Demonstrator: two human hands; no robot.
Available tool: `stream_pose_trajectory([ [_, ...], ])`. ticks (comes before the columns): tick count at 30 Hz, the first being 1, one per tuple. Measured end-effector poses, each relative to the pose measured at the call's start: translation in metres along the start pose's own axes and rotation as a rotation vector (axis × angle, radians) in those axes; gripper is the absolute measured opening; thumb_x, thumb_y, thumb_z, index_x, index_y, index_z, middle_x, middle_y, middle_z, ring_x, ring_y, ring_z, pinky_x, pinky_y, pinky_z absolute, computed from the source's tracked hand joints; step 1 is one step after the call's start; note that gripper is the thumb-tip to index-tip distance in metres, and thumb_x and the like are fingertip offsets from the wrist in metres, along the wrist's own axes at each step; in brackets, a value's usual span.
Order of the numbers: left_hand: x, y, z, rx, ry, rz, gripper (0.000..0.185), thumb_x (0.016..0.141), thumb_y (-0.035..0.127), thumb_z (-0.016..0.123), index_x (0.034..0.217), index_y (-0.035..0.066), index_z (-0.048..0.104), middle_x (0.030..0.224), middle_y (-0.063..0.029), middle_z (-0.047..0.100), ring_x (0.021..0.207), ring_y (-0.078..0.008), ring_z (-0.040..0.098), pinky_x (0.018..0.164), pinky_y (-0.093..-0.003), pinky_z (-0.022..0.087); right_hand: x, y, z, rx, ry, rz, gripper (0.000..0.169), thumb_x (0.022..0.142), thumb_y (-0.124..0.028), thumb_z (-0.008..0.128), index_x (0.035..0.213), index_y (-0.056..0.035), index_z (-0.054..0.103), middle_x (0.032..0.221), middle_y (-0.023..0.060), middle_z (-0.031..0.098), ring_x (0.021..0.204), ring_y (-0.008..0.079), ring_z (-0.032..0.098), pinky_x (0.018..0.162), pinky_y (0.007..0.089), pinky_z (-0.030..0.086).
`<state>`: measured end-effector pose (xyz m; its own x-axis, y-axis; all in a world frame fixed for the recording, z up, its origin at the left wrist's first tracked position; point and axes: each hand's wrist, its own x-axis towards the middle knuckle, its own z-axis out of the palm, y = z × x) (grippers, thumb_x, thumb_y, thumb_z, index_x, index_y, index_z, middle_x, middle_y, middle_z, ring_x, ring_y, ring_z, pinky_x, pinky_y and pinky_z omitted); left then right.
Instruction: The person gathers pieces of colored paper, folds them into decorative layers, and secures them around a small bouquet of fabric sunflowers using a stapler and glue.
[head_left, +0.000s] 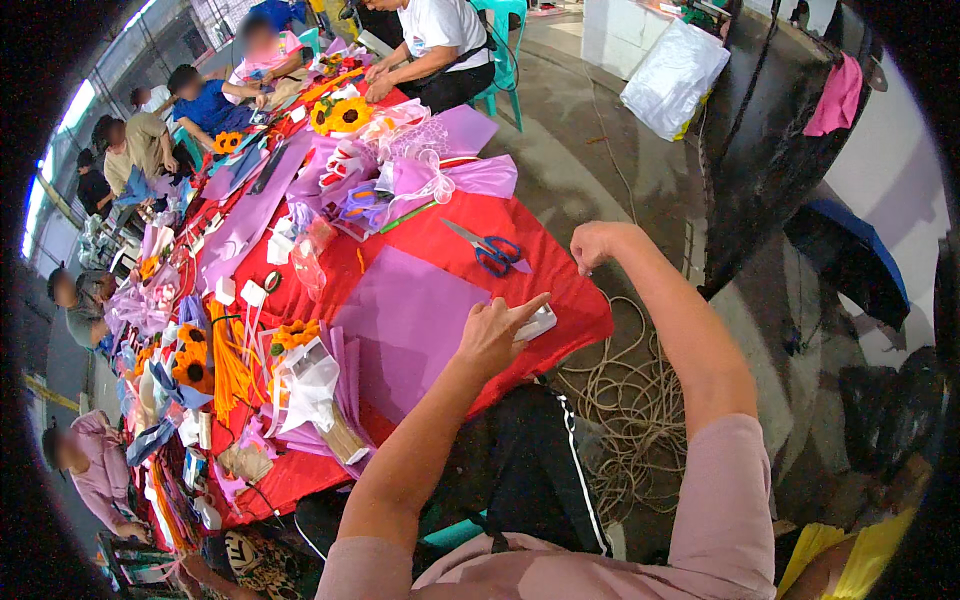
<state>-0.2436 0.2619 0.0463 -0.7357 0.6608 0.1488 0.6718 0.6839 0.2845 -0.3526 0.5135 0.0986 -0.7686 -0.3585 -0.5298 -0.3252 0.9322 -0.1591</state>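
My left hand (491, 337) is over the near corner of the red-covered table, index finger stretched out. Against its fingers is a small clear-and-white object (537, 322), perhaps a tape dispenser; whether it is gripped or only touched is unclear. My right hand (596, 246) hangs bent at the wrist by the table's right edge, fingers curled downward. Anything pinched in them is hidden. A sheet of purple wrapping paper (409, 322) lies flat left of my left hand. Beyond it rest blue-handled scissors (495, 253) beside a small purple scrap (522, 266).
Crocheted sunflowers (193, 367), orange pipe cleaners (225, 375) and wrapped purple bouquets (457, 176) crowd the red tablecloth (555, 232). Several people sit around the table, one in a white shirt (442, 26). Coiled rope (622, 420) lies on the floor beside my leg. An umbrella (851, 259) stands right.
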Motion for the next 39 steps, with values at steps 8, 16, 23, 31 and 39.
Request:
stream_pose_trajectory([
  [8, 0.008, 0.001, 0.009, 0.142, -0.043, 0.004, 0.067, 0.077, 0.026, 0.069, 0.138, 0.035, 0.04, 0.096, -0.0109, 0.057, 0.091, -0.0284, 0.057, 0.094, -0.0586, 0.036, 0.01, 0.026, 0.052, 0.356, -0.147, 0.255, 0.027, 0.068, -0.026, 0.079, 0.082, -0.0051, 0.07, 0.079, 0.0075, 0.067, 0.069, 0.0244, 0.06, 0.06, 0.0407, 0.049],
  [16, 0.004, 0.01, 0.0, 0.165, -0.098, -0.068, 0.068, 0.078, 0.02, 0.068, 0.138, 0.035, 0.04, 0.094, -0.0104, 0.057, 0.096, -0.0258, 0.058, 0.101, -0.0627, 0.03, -0.04, 0.013, 0.061, 0.086, -0.134, 0.258, 0.017, 0.065, -0.015, 0.075, 0.077, -0.0042, 0.07, 0.071, 0.0088, 0.067, 0.066, 0.0194, 0.061, 0.059, 0.0358, 0.047],
  [23, -0.011, 0.025, 0.001, -0.003, 0.237, -0.198, 0.06, 0.083, 0.024, 0.064, 0.138, 0.016, 0.043, 0.116, -0.0208, 0.057, 0.112, -0.0325, 0.055, 0.1, -0.0656, 0.028, -0.136, -0.051, -0.004, 0.139, 0.07, -0.059, 0.015, 0.071, -0.015, 0.07, 0.076, -0.0013, 0.067, 0.067, 0.0068, 0.065, 0.061, 0.0169, 0.058, 0.055, 0.0331, 0.044],
  [31, -0.102, 0.063, -0.057, -2.119, -0.007, -0.248, 0.05, 0.091, 0.032, 0.057, 0.131, 0.003, 0.048, 0.129, -0.0147, 0.053, 0.119, -0.0242, 0.05, 0.099, -0.0418, 0.038, -0.168, -0.168, -0.031, 0.389, -0.058, -0.489, 0.01, 0.079, -0.011, 0.069, 0.079, -0.0019, 0.065, 0.073, 0.0031, 0.058, 0.069, 0.0137, 0.055, 0.063, 0.0298, 0.044],
  [39, -0.247, 0.052, -0.068, -2.082, 0.54, -0.345, 0.02, 0.085, 0.007, 0.066, 0.104, 0.003, 0.062, 0.1, -0.0065, 0.065, 0.091, -0.018, 0.064, 0.083, -0.0307, 0.052, -0.143, -0.294, -0.027, 0.254, -0.237, -0.66, 0.01, 0.081, -0.009, 0.067, 0.085, -0.0003, 0.064, 0.084, 0.0056, 0.062, 0.079, 0.0152, 0.057, 0.072, 0.0307, 0.045],
])
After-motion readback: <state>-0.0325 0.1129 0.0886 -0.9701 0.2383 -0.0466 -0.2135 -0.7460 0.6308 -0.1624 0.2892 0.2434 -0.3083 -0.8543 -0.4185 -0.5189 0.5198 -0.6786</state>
